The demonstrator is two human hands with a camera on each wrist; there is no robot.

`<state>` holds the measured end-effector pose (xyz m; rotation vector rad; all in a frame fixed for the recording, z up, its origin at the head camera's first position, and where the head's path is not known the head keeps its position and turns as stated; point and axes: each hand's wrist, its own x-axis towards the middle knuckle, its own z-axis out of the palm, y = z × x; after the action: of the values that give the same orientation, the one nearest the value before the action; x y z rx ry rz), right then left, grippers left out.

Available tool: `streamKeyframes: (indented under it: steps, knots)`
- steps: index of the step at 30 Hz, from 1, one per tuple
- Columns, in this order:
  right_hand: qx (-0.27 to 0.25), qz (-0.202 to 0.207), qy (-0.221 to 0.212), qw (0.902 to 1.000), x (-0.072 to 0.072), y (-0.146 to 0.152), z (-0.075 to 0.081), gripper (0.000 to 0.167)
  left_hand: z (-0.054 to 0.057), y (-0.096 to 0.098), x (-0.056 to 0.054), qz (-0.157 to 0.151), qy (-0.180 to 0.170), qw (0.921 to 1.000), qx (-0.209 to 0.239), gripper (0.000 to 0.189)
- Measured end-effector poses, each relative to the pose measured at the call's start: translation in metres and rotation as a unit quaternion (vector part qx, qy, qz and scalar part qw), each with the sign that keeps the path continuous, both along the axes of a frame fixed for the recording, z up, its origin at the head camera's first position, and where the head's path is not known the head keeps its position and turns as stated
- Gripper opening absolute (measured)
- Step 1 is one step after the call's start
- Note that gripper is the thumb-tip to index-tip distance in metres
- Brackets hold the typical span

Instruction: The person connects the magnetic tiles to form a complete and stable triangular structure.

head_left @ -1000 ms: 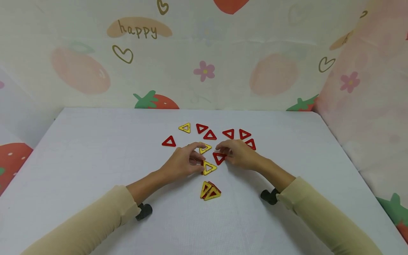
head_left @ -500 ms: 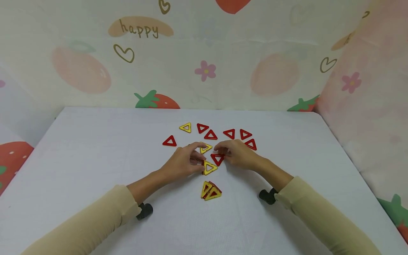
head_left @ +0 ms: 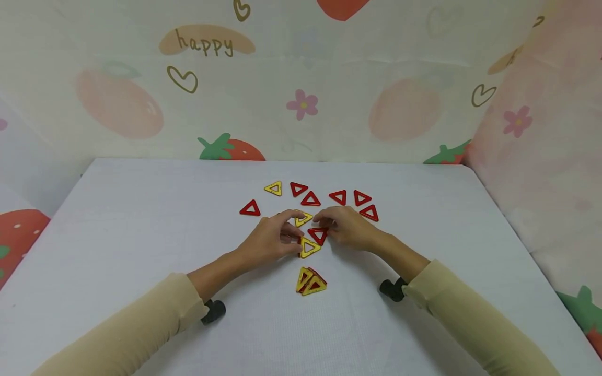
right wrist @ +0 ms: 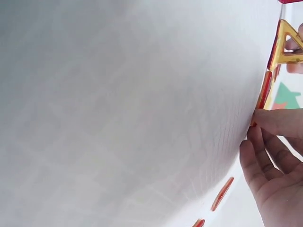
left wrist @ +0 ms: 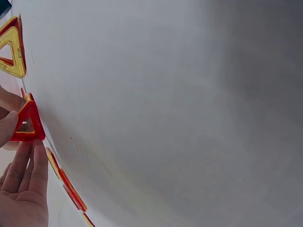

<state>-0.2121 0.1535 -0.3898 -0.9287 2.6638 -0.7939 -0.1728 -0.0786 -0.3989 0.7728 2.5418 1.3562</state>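
Near the middle of the table, my left hand [head_left: 270, 241] holds a small upright piece of triangular magnetic tiles. Its yellow tile [head_left: 303, 253] faces right in the head view, and its red tile [left wrist: 29, 135] shows between thumb and fingers in the left wrist view. My right hand [head_left: 349, 227] pinches another red tile [head_left: 322, 230] at its right side. The lower tip of that tile is right at the yellow tile's edge. Just behind the left fingertips lies a yellow tile [head_left: 308, 217], partly covered by the hand.
Closer to me stands a small joined group of yellow and red tiles [head_left: 312, 292]. Several loose red tiles [head_left: 345, 197] lie beyond the right hand. Farther left are a red tile [head_left: 255, 212] and a yellow tile [head_left: 280, 189]. A patterned cloth wall [head_left: 348, 62] rises behind the table.
My right hand has shifted left with its red tile, bringing it up to the yellow tile. The left hand has stayed in place.
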Motion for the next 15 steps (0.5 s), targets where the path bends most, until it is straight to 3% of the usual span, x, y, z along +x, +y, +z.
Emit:
streamKeyframes:
  steps: [15]
  knots:
    - [-0.003, -0.004, -0.008, 1.0, 0.0011, 0.0001, 0.0019, 0.034, -0.0009, 0.0005, -0.001, -0.002, -0.001, 1.0, -0.004, 0.061]
